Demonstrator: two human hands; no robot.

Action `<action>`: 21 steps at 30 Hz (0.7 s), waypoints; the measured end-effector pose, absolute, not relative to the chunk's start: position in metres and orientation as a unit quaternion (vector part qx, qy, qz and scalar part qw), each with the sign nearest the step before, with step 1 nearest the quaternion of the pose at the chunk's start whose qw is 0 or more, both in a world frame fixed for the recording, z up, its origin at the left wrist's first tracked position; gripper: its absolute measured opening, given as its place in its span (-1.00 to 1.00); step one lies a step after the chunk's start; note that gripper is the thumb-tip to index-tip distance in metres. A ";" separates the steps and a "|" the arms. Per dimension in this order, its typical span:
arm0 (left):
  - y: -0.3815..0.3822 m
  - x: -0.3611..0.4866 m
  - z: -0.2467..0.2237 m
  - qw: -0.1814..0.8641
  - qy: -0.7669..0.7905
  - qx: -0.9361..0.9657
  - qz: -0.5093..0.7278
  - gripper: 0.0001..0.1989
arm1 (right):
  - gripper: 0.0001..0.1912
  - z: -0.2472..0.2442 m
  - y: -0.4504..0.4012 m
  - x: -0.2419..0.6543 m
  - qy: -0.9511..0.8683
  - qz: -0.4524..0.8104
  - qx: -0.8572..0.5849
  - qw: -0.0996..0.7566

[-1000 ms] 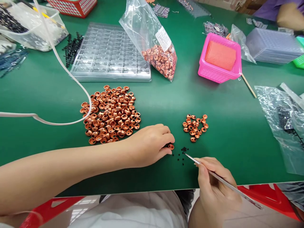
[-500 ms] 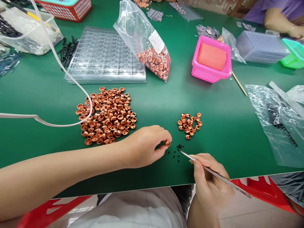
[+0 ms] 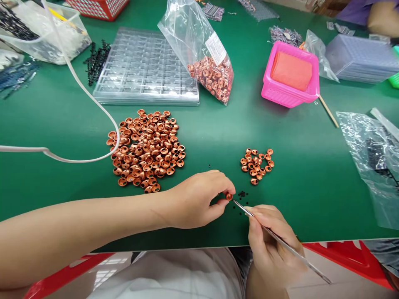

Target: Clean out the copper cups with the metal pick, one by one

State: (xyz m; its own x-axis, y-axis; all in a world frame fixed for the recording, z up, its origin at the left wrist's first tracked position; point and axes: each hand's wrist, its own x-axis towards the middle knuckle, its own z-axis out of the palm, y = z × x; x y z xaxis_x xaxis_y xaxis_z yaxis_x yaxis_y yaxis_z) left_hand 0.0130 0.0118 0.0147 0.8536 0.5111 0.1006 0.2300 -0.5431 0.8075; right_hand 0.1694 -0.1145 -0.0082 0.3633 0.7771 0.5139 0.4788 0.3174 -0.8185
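My left hand (image 3: 207, 199) pinches a small copper-coloured cup-shaped piece (image 3: 229, 196) with a hole between thumb and forefinger, just above the table. In a pen-like grip, my right hand (image 3: 274, 241) holds slim metal tweezers (image 3: 280, 241). Their pointed tip is at the lower edge of the copper piece; whether a black bit is in the tip is too small to tell. Tiny black bits (image 3: 242, 194) lie on the green table beside the tip. Beyond them is a small group of copper pieces (image 3: 254, 167). A much larger pile of copper pieces (image 3: 146, 145) lies behind my left forearm.
Stacked clear plastic trays (image 3: 146, 70) stand behind the pile, with a bag of copper pieces (image 3: 215, 74) leaning on them. A pink basket (image 3: 291, 93) holds an orange-red block. A white cable (image 3: 90, 99) hangs across the left. Clear bags (image 3: 368, 158) lie right; another person's arm (image 3: 383, 20) shows at the back.
The tweezers' tip has moved left from the black bits to the copper piece in my left hand. The view has shifted slightly. My left hand keeps its pinch.
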 end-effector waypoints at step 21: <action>0.013 0.015 0.009 0.389 0.183 0.882 0.192 -0.86 | -0.59 -0.007 -0.115 0.164 -0.584 0.098 -0.584 0.555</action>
